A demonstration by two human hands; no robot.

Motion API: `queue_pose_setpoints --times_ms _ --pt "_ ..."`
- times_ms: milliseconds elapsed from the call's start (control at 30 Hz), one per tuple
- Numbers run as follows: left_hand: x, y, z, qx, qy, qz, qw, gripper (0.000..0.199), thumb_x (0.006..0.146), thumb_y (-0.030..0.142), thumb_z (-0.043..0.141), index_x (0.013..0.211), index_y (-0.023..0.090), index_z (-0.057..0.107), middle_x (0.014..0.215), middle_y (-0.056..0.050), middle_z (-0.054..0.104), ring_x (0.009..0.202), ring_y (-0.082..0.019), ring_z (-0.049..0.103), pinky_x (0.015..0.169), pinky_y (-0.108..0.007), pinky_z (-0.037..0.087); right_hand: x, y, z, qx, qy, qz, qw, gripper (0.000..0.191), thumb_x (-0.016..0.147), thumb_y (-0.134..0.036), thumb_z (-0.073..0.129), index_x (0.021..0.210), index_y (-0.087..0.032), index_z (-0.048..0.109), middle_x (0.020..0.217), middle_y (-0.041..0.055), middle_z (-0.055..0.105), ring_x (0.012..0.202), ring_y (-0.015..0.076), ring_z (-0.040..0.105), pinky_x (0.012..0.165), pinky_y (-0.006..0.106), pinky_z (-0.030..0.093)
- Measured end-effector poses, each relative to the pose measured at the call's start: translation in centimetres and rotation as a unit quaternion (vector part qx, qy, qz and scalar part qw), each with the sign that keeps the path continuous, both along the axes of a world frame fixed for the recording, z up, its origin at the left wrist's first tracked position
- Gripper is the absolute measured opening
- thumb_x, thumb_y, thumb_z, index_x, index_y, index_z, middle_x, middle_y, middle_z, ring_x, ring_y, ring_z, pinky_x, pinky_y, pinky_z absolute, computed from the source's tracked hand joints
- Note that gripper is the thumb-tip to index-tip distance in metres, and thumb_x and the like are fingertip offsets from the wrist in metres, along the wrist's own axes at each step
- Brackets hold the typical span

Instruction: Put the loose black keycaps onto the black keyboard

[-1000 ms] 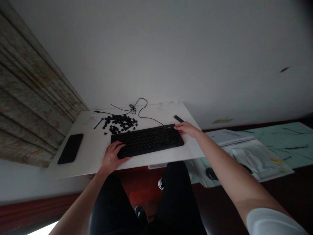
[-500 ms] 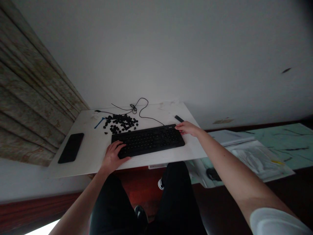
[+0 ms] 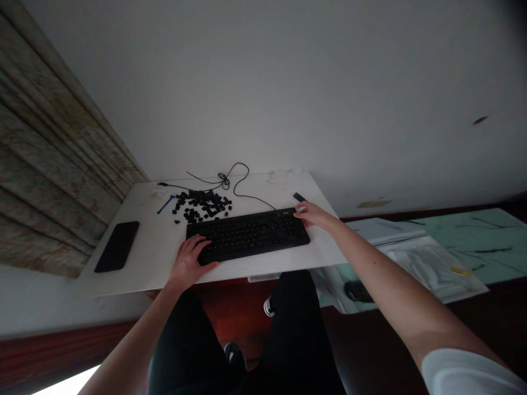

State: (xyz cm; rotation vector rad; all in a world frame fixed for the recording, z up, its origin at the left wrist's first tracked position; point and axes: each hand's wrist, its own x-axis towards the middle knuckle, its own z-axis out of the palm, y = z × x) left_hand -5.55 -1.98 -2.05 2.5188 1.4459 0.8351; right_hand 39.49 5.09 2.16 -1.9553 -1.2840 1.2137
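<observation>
A black keyboard (image 3: 251,235) lies flat near the front edge of a white table (image 3: 242,271), its keycaps apparently off. My left hand (image 3: 191,259) grips its left end, fingers on top and thumb at the front edge. At the back right corner, my right hand (image 3: 310,214) has its fingers closed on the keyboard's edge. Several loose black keycaps (image 3: 206,203) are heaped behind the keyboard's left part. A blue tool (image 3: 166,204) rests left of the heap. The keyboard's thin cable (image 3: 255,197) runs back to a tied bundle.
A black phone (image 3: 117,247) lies at the table's left. Behind my right hand is a small dark strip (image 3: 299,196). A patterned curtain (image 3: 49,142) hangs at the left, and a wall stands behind. Right of the table are papers and plastic bags (image 3: 424,260) on a green marbled surface.
The whole view has shifted very slightly. Both hands keep their places on the keyboard.
</observation>
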Motion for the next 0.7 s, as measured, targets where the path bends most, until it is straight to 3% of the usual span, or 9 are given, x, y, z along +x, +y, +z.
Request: queue_pose_setpoints --times_ms 200,300,467,700 --pt "-0.1 0.1 0.1 -0.006 -0.005 -0.006 1.000 0.053 0.076 0.053 0.070 0.119 0.023 0.061 0.126 -0.010 0.058 0.125 -0.033 0.050 0.106 -0.052 0.043 -0.6 -0.5 0.0 -0.008 0.026 -0.022 0.999 0.025 0.081 -0.013 0.068 0.104 -0.018 0.058 0.070 -0.0009 0.063 0.056 0.0116 0.058 0.053 0.022 0.048" --pt "-0.1 0.1 0.1 -0.007 -0.002 -0.001 1.000 0.053 0.076 0.052 0.070 0.119 0.023 0.061 0.126 -0.011 0.058 0.124 -0.033 0.050 0.106 -0.053 0.043 -0.5 -1.2 -0.1 -0.009 0.081 -0.026 0.996 0.010 0.088 -0.021 0.063 0.096 -0.016 0.062 0.069 0.0020 0.065 0.058 0.0122 0.059 0.054 0.022 0.049" --pt "-0.1 -0.2 0.2 -0.013 -0.009 0.000 1.000 0.052 0.076 0.051 0.070 0.120 0.024 0.061 0.128 -0.010 0.057 0.126 -0.033 0.049 0.107 -0.053 0.042 -0.4 -2.5 -0.3 0.024 0.161 -0.083 0.983 0.027 0.098 -0.031 0.047 0.091 -0.014 0.066 0.071 0.0073 0.068 0.061 0.0129 0.060 0.059 0.022 0.051" --pt "-0.6 -0.3 0.1 -0.045 -0.064 0.013 0.997 0.049 0.081 0.050 0.066 0.123 0.026 0.058 0.134 -0.009 0.052 0.126 -0.030 0.049 0.108 -0.051 0.042 -1.2 -3.2 -1.0 0.051 0.086 -0.096 0.990 0.023 0.097 -0.029 0.047 0.097 -0.014 0.065 0.088 0.0109 0.072 0.072 0.0154 0.065 0.064 0.024 0.051"
